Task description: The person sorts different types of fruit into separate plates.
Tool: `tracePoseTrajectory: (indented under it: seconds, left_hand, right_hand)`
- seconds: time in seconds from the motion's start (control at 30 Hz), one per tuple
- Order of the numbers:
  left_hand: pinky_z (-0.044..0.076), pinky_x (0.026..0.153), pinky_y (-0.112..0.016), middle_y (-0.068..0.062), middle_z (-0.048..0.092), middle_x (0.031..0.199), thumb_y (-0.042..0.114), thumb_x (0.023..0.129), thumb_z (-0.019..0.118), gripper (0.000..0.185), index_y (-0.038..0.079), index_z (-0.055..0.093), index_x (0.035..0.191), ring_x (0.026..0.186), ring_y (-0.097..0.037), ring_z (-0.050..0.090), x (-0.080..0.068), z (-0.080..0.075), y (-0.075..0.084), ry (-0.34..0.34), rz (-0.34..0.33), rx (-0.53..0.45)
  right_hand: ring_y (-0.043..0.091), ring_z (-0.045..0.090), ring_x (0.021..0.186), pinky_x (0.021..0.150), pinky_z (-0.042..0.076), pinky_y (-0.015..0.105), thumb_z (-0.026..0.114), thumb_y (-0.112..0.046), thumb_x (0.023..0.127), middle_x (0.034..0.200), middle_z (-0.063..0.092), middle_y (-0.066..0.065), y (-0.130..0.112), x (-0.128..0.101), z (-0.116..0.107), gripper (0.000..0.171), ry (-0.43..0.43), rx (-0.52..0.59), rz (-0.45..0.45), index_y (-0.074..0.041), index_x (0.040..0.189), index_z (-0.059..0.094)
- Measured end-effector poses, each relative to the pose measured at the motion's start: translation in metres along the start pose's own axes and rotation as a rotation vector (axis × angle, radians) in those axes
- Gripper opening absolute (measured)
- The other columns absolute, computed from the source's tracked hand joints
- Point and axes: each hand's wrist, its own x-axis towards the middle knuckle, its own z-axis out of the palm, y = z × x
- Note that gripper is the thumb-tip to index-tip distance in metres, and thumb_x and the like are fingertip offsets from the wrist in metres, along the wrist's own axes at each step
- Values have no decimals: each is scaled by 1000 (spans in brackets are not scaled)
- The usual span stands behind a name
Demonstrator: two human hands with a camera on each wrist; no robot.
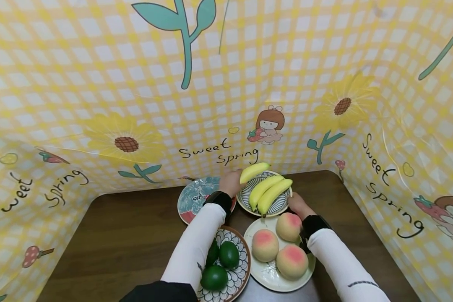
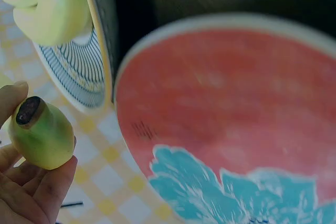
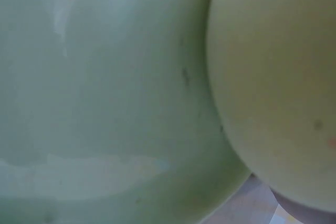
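Observation:
In my left hand [image 1: 230, 183] is a yellow banana [image 1: 254, 171], raised over the far left rim of a blue-striped bowl [image 1: 245, 196]. The left wrist view shows thumb and fingers pinching this banana [image 2: 44, 140] near its dark stem end. Two more bananas [image 1: 270, 193] lie side by side in the bowl. My right hand [image 1: 300, 205] grips the bowl's right rim, its fingers partly hidden. Below that hand, a pale plate [image 1: 254, 280] bears three peaches [image 1: 292, 261]; the right wrist view shows only this plate [image 3: 105, 103] and one peach [image 3: 283, 77], close up.
A red and blue floral plate [image 1: 190, 201] stands left of the bowl, partly behind my left wrist. Nearer, a petal-patterned plate [image 1: 241, 274] holds several green fruits [image 1: 214, 278], partly under my left forearm. Checked yellow cloth [image 1: 219, 105] walls the brown table [image 1: 128, 235].

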Motion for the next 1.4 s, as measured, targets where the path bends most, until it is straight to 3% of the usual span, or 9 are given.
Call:
tracePoseTrajectory:
  seconds: [0.2, 0.37, 0.6, 0.83, 1.4]
  left_hand:
    - [55, 81, -43, -11, 75, 107, 23, 93, 76, 41, 9, 64, 129, 94, -29, 71, 5, 10, 10, -31, -9, -24]
    - [57, 87, -47, -11, 75, 112, 24, 92, 76, 37, 10, 67, 125, 104, -30, 71, 5, 16, 12, -53, -38, -35]
    - [58, 77, -45, -10, 77, 105, 29, 92, 77, 30, 10, 70, 114, 94, -29, 73, 6, 32, 4, -78, -71, -36]
    - [58, 79, -46, -12, 76, 106, 32, 93, 76, 37, 8, 69, 120, 96, -29, 72, 11, 37, 6, -91, -113, -35]
    - [59, 90, -48, -15, 76, 118, 33, 95, 72, 44, 7, 67, 130, 106, -32, 72, 20, 47, 6, -117, -113, -31]
  right_hand:
    - [39, 53, 120, 114, 38, 47, 25, -9, 108, 121, 58, 32, -1, -1, -1, 41, -2, 6, 25, 17, 130, 47]
    - [40, 52, 123, 116, 37, 50, 25, -9, 108, 125, 56, 33, -1, 0, 0, 42, -6, 0, 35, 17, 133, 47]
    - [39, 54, 119, 113, 40, 48, 26, -9, 107, 120, 58, 32, 0, 2, 2, 41, -4, -9, 25, 17, 130, 49]
    - [38, 54, 121, 113, 39, 47, 26, -8, 108, 123, 58, 33, 0, 1, 1, 41, 0, -10, 24, 17, 130, 49]
    - [39, 51, 128, 118, 36, 49, 25, -9, 109, 133, 55, 34, -1, 1, 0, 43, -2, 4, 47, 16, 137, 46]
